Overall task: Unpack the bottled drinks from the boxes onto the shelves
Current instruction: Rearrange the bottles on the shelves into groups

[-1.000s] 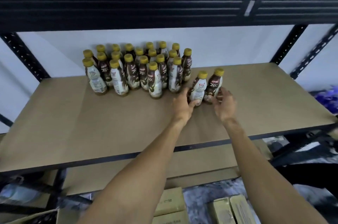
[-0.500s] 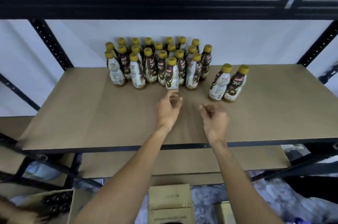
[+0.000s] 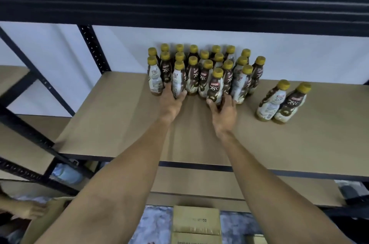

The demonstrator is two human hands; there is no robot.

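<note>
Several brown-and-white bottled drinks with gold caps stand clustered (image 3: 203, 64) at the back of the tan shelf board (image 3: 111, 124). My left hand (image 3: 171, 103) grips the base of a front-row bottle (image 3: 178, 79) on the cluster's left side. My right hand (image 3: 224, 113) grips the base of the frontmost bottle (image 3: 215, 87), thumb on its left and fingers on its right. Both bottles stand upright on the board. Two more bottles (image 3: 282, 102) stand side by side apart from the cluster, to the right.
A dark steel beam (image 3: 179, 0) of the upper shelf hangs overhead, and a perforated upright (image 3: 93, 48) stands at the left. Cardboard boxes (image 3: 196, 223) sit on the floor below. Another person's hand (image 3: 30, 209) reaches toward a box at lower left.
Both hands went from hovering empty in front of the cluster to gripping two front-row bottles. The two bottles set down earlier stay at the right.
</note>
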